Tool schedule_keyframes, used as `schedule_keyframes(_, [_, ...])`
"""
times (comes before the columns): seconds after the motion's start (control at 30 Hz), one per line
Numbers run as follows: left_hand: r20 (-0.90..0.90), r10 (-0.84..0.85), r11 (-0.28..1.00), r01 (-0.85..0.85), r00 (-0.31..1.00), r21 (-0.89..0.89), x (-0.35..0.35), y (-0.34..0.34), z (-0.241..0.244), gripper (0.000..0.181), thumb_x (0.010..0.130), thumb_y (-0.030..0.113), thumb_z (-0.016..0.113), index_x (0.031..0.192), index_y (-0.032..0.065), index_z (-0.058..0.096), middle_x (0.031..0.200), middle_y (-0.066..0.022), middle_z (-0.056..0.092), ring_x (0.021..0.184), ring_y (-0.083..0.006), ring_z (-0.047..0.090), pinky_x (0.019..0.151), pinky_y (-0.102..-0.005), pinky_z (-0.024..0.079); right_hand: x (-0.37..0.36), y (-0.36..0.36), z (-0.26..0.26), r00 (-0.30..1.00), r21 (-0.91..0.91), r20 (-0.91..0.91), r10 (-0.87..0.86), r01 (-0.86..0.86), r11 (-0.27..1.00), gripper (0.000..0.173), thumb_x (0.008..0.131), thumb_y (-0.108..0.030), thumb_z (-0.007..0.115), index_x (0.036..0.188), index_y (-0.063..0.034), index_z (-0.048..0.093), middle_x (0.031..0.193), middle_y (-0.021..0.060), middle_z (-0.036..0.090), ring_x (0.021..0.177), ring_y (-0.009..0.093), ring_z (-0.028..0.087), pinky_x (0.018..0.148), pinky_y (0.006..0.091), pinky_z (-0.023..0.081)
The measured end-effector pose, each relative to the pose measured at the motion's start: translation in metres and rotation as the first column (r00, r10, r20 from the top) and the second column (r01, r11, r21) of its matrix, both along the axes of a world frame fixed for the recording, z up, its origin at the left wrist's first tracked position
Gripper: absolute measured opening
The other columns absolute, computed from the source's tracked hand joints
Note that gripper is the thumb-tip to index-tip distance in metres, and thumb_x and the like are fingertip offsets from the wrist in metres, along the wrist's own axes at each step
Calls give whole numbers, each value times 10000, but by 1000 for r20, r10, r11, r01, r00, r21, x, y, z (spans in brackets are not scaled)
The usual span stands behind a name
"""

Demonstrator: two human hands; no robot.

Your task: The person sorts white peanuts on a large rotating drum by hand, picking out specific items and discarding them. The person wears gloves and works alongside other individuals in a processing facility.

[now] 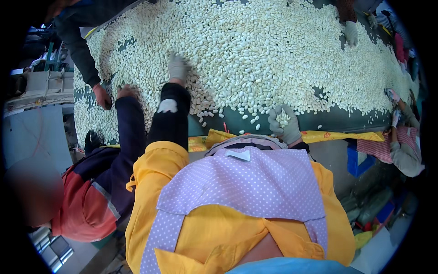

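Observation:
White beans lie in a thick spread over a dark green table. My left hand, in a pale glove, reaches out over the beans at the upper left of centre; its fingers blur into them, and whether it grips any cannot be told. Close to the near edge, my right hand, gloved too, is palm up with its fingers curled around a small heap of white beans. A few loose beans lie on the table between my two hands.
Yellow printed sheeting runs along the near edge. At the left are a co-worker's arm and another's dark sleeve. A gloved hand works at the far right, with more people at the right end. A blue crate stands below.

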State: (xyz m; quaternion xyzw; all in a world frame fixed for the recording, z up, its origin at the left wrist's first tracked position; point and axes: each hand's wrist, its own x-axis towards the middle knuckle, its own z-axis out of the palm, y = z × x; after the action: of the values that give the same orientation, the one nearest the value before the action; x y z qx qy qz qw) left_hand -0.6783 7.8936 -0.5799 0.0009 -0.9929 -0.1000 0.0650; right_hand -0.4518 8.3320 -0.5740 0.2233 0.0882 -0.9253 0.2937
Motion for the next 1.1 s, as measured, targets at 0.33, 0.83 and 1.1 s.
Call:
schedule_keyframes(0.33, [508, -438, 389, -353, 742, 851, 88, 293, 25, 470, 997, 247, 505, 1458, 158, 488, 776, 15, 550, 572, -101, 478, 505, -253, 403, 0, 30, -13, 1000, 23, -7, -15, 15, 1000, 347, 1033, -380, 473, 866, -91, 570, 869, 115, 589, 500, 161, 432, 366, 261, 292])
schedule_keyframes(0.83, [529, -242, -368, -581, 814, 726, 97, 156, 54, 312, 1042, 402, 535, 1053, 96, 595, 752, 64, 484, 547, -29, 412, 385, -148, 285, -2, 76, 0, 1000, 32, 13, 3, -3, 999, 380, 1027, -416, 470, 891, -88, 605, 826, 148, 608, 510, 177, 480, 365, 249, 286])
schedule_keyframes(1.1, [503, -632, 496, -192, 590, 847, 146, 360, 68, 353, 1011, 258, 535, 1301, 82, 634, 1008, 25, 648, 795, -68, 557, 683, -226, 481, -2, 123, 12, 999, -190, -43, -12, 4, 982, 329, 1044, -366, 440, 899, -95, 558, 861, 97, 539, 584, 156, 451, 376, 232, 298])
